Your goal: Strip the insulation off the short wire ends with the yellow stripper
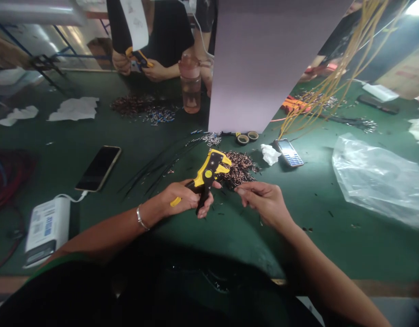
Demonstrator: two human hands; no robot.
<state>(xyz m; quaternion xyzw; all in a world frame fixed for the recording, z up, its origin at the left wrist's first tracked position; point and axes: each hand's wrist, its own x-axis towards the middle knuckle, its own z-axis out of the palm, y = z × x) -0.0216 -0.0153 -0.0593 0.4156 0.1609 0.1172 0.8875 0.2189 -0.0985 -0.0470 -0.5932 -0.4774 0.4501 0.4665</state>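
Observation:
My left hand (189,196) is wrapped round the handles of a yellow and black wire stripper (208,172), whose jaws point up and to the right. Just beyond the jaws lies a pile of short wires with copper-coloured ends (241,167). At the near edge of that pile, my right hand (262,197) has thumb and forefinger pinched together. Whatever sits between those fingertips is too small to make out clearly. Long black wires (151,170) stretch across the table to the left of the stripper, near a small heap of silvery wire ends (212,138).
A phone (98,169) is cabled to a white power bank (47,229) at left. A keypad phone (289,152), crumpled tissue (270,154) and plastic bag (376,177) lie right. A pale panel (257,63) rises ahead. Across the table (196,254), a person holds another tool beside a bottle (191,86).

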